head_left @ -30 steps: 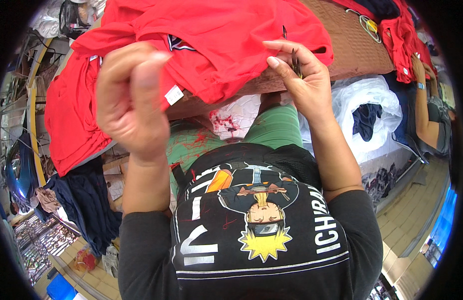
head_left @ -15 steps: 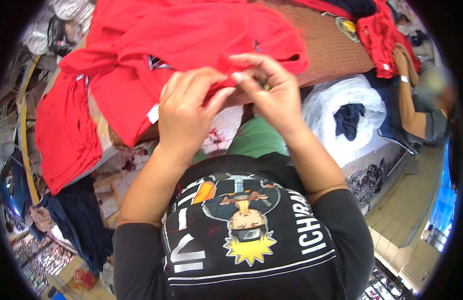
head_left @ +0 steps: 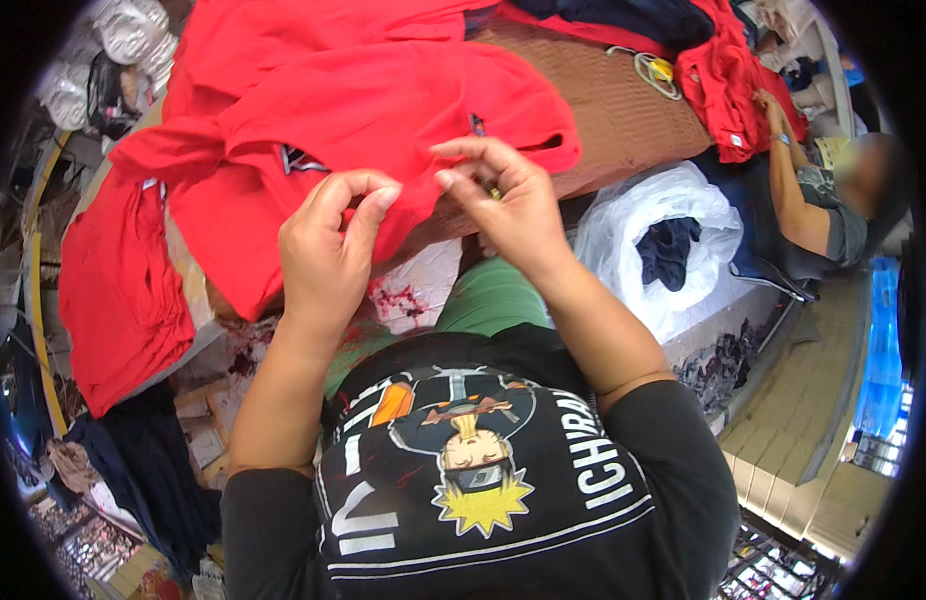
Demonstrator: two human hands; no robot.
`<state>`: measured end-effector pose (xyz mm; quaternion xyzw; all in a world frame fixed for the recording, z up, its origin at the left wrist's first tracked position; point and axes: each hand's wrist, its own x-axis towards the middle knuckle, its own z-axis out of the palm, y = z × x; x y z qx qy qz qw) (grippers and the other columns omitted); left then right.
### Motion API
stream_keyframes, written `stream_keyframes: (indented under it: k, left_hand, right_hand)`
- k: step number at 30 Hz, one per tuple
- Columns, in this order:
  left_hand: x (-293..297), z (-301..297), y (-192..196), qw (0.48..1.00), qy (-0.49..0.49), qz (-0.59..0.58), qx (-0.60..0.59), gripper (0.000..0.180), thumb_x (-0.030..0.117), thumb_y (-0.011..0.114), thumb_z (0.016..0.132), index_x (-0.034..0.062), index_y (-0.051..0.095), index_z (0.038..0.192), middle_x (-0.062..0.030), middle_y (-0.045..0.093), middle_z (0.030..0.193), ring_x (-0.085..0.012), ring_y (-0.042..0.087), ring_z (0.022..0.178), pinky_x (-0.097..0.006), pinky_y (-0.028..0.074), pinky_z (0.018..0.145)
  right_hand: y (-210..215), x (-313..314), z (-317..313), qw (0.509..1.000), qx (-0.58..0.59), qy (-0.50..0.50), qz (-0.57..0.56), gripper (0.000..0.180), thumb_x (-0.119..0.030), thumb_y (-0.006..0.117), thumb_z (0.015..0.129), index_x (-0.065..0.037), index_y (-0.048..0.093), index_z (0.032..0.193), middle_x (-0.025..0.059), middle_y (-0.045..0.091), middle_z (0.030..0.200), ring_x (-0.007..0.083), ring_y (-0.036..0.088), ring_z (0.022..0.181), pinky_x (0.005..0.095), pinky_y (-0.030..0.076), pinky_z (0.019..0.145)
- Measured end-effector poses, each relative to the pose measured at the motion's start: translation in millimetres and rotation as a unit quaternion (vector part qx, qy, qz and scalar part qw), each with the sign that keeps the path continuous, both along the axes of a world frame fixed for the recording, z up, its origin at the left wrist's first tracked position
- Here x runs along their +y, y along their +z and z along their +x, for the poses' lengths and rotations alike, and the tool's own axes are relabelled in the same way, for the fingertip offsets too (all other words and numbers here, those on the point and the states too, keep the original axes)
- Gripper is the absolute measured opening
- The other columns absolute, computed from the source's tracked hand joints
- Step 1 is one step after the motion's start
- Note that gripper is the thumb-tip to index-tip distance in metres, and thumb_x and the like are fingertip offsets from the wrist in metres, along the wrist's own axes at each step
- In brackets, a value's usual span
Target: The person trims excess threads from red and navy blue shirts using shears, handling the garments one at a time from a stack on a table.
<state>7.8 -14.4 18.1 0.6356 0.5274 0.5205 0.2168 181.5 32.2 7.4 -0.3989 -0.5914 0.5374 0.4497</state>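
A red garment [head_left: 383,105] lies spread over the padded table in front of me, its near edge reaching behind my fingers. My left hand [head_left: 328,235] is raised at this edge, thumb and forefinger pressed together in a pinch; whatever is between the tips is too small to make out. To its right is my right hand [head_left: 508,205], thumb and forefinger tips apart beside the red cloth. Its other fingers curl round a small brass-coloured thing [head_left: 495,192], mostly hidden in the palm. I cannot tell whether either hand grips the cloth.
The brown padded table [head_left: 613,110] carries a white cord with a yellow piece [head_left: 658,70]. A pile of red cloth [head_left: 123,290] hangs at the left. An open clear plastic bag [head_left: 603,230] holds dark cloth. At right, a person [head_left: 823,215] handles another red garment [head_left: 728,100].
My hands have drawn apart, the left moving left and down with its fingertips pinched. The whole view has shifted slightly, so the table and the bag sit further left.
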Motion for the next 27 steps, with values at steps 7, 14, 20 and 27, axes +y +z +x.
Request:
stream_keyframes:
  k: [7,14,20,27]
  left_hand:
    - [-5,-13,14,0.991,-0.093,-0.055,-0.074,0.014,0.013,0.057,0.094,-0.0002,0.059,0.091,-0.0107,0.068,0.098,-0.0145,0.065,0.082,-0.025,0.050,0.072]
    - [-2,-12,0,0.930,-0.130,-0.221,-0.262,0.022,0.025,0.048,0.100,0.0029,0.048,0.102,-0.0175,0.064,0.113,-0.0186,0.067,0.095,-0.025,0.053,0.079]
    - [-3,-6,-1,0.939,-0.119,-0.203,-0.250,0.021,0.022,0.048,0.100,0.0013,0.050,0.101,-0.0163,0.064,0.112,-0.0157,0.065,0.095,-0.026,0.053,0.083]
    - [-3,-1,-5,0.953,-0.121,-0.183,-0.209,0.022,0.022,0.049,0.100,0.0006,0.052,0.100,-0.0147,0.065,0.111,-0.0093,0.061,0.091,-0.025,0.052,0.083]
  right_hand:
    - [-7,6,0,0.998,0.034,-0.011,0.043,0.022,-0.002,0.065,0.087,-0.003,0.064,0.109,-0.0031,0.061,0.077,0.0012,0.052,0.071,0.0157,0.041,0.062]
    - [-8,8,6,0.986,-0.103,-0.002,0.128,0.025,-0.008,0.069,0.085,-0.003,0.062,0.108,0.0015,0.063,0.083,0.0063,0.057,0.072,0.0208,0.046,0.066]
    - [14,-11,8,0.907,-0.259,-0.006,0.332,0.026,-0.016,0.071,0.081,-0.006,0.059,0.101,0.0090,0.060,0.088,0.0233,0.063,0.071,0.0320,0.051,0.061]
    - [12,-11,5,0.879,-0.314,0.023,0.359,0.020,-0.015,0.068,0.079,-0.008,0.058,0.096,0.0090,0.057,0.087,0.0288,0.060,0.069,0.0370,0.049,0.057]
